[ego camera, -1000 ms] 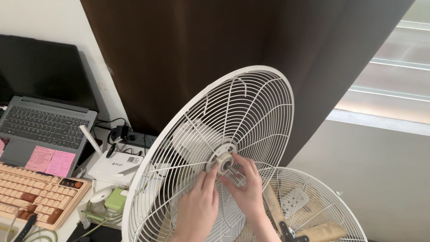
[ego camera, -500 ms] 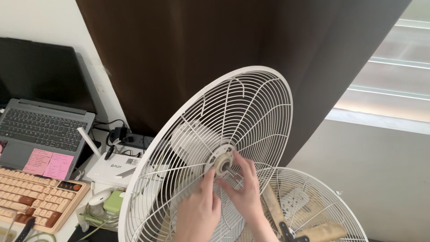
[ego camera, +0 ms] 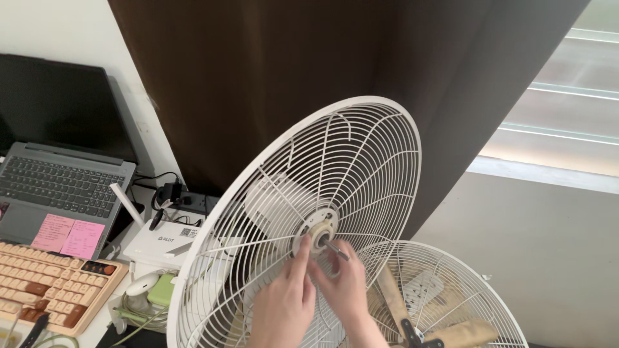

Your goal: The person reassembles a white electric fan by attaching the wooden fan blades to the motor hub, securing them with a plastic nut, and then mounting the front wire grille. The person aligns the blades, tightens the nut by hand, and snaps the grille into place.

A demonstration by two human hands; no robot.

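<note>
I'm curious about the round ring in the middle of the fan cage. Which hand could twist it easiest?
Probably the left hand: its fingertips already touch the edge of the beige ring on the white fan guard. The right hand sits just below, near the metal shaft.

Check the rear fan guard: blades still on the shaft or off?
Off. The bare motor shaft protrudes through the rear guard; both hands work at its hub, and the blades lie lower right.

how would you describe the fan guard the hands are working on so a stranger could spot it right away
Start at the dark brown curtain. In front of it stands the tilted white fan guard, both hands, left hand and right hand, at its centre hub. Unlike the second guard, lower right, it holds no blades.
</note>
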